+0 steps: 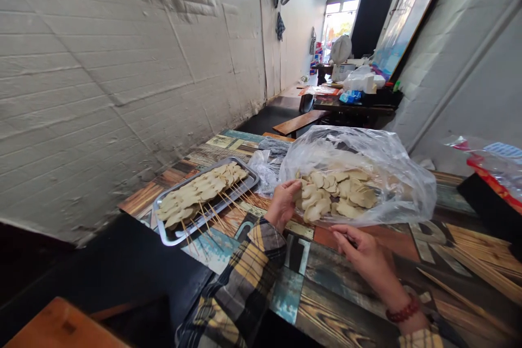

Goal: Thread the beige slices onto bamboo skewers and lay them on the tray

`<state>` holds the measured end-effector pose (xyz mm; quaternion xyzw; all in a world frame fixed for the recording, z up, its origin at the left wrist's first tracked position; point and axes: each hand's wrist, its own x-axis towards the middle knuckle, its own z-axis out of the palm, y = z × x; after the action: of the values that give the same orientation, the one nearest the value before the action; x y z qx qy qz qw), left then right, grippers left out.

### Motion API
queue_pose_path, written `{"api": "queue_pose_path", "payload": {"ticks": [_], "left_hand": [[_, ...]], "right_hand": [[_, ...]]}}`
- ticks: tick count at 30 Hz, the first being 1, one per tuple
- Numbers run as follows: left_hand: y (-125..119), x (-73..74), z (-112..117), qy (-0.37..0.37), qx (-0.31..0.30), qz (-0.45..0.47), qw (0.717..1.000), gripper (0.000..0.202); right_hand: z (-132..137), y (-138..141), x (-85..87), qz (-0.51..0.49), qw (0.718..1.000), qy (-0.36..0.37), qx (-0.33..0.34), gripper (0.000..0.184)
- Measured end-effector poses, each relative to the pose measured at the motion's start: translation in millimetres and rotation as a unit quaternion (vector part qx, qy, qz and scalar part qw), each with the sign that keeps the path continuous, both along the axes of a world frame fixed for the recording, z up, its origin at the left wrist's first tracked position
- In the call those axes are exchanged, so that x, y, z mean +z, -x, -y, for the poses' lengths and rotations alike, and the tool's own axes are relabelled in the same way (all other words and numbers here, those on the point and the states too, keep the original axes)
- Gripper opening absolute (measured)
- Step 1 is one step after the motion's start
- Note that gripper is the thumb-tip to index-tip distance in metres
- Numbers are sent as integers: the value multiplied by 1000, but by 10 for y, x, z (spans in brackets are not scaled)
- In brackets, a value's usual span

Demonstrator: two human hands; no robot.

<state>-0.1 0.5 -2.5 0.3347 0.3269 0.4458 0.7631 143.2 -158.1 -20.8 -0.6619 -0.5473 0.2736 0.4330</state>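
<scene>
My left hand (284, 204) is closed in a pinch on a pale slice at the left edge of a heap of thin beige slices (353, 196). The heap lies in the mouth of a clear plastic bag (411, 190). Just in front of the bag, my right hand (362, 253) is closed on a thin skewer, mostly hidden by the fingers. To the left, a metal tray (169, 236) bears rows of slices threaded on bamboo skewers (204, 187), their bare ends sticking out over the near rim.
Loose bamboo skewers (481, 272) lie at the right of the patterned wooden table (326, 310). A grey cloth (274, 145) and a crumpled plastic bag (264, 171) sit behind the tray. Red-edged plastic packaging (489, 174) is at far right. A bench (300, 121) stands beyond.
</scene>
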Motion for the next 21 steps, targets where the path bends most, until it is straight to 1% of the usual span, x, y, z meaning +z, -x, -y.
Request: {"api": "queue_pose_path", "payload": {"ticks": [4,8,12,14,16,18,21], "left_hand": [[24,20,-35,-1,-4,11,1000,18],[13,62,-19,14,-15,20,1000,20],[36,91,-6,44,-17,48,998,27],[51,88,-7,53,-12,66,996,27],[54,73,-10,55,-1,76,996,24],[41,53,-9,47,9,71,996,19],[13,15,22,34,2,50,998,16]], "right_hand": [[-2,-13,31,9,1000,7,-8,40],[-5,-21,55,23,999,7,-29,38],[-16,-77,-26,-15,999,-6,-42,40],[-24,-119,-81,-31,998,-10,-55,41],[-33,-158,-114,-24,997,-13,-70,42],[-36,-184,-114,-6,997,-21,-80,44],[-11,-195,-70,29,994,-39,-94,46]]}}
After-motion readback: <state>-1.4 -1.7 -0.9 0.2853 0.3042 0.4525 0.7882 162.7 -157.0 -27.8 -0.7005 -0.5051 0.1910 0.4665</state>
